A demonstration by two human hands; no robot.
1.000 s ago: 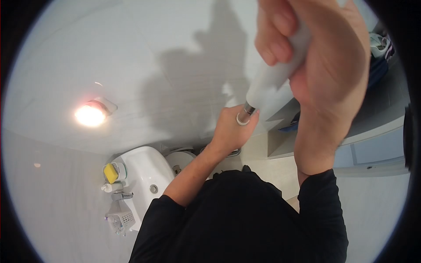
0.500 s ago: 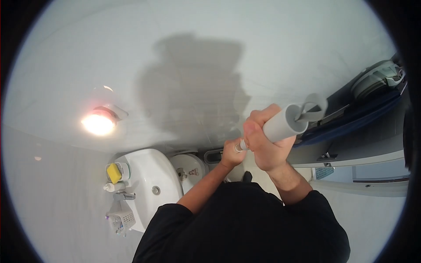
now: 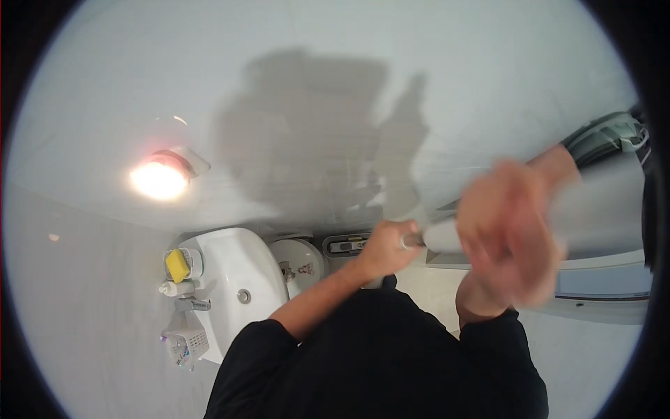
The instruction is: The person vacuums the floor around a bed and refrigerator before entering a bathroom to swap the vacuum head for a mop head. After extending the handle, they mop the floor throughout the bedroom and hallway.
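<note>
A whitish pole [image 3: 444,235] runs from the centre toward the right, its thick far end blurred and close to the camera. My left hand [image 3: 391,248] is closed round the thin part, beside a metallic ring. Farther along, my right hand [image 3: 511,234] is wrapped round the thicker part, its fingers smeared by motion. Behind the right hand shows a skin-coloured patch [image 3: 556,167] that I cannot identify.
To the left are a white sink [image 3: 241,269] with a tap [image 3: 193,304], a yellow sponge [image 3: 177,266] and a white basket [image 3: 190,343]. A round white lid [image 3: 301,260] and a grey tray [image 3: 342,246] lie beyond. A lit lamp [image 3: 160,177] is on the wall.
My right hand has moved right with the thick part of the pole, which now points rightward. My left hand has shifted slightly right, still round the thin part.
</note>
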